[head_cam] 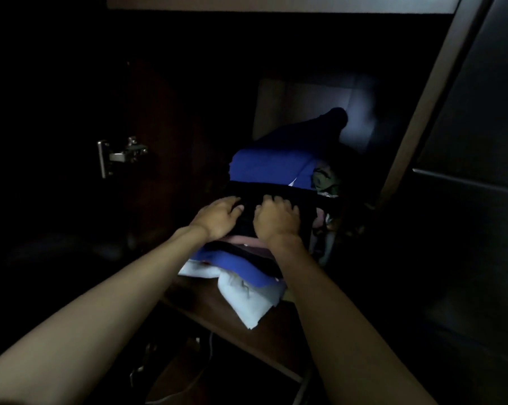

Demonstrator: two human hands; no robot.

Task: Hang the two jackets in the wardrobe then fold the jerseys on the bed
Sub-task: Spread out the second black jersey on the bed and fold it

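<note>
Both bare forearms reach forward and converge toward the middle of the view. The left hand [217, 216] lies palm down, its fingers stretched forward and slightly spread, the wrist bent a little inward. The right hand [276, 219] sits just beside it, also palm down, knuckles raised and fingers curled downward at the tips. The hands are close but apart.

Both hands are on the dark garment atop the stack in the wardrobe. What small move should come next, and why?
Probably press the dark garment flat and ease it further onto the shelf. The left hand and right hand rest on top of it, and the white cloth at the bottom of the stack overhangs the shelf edge.
</note>
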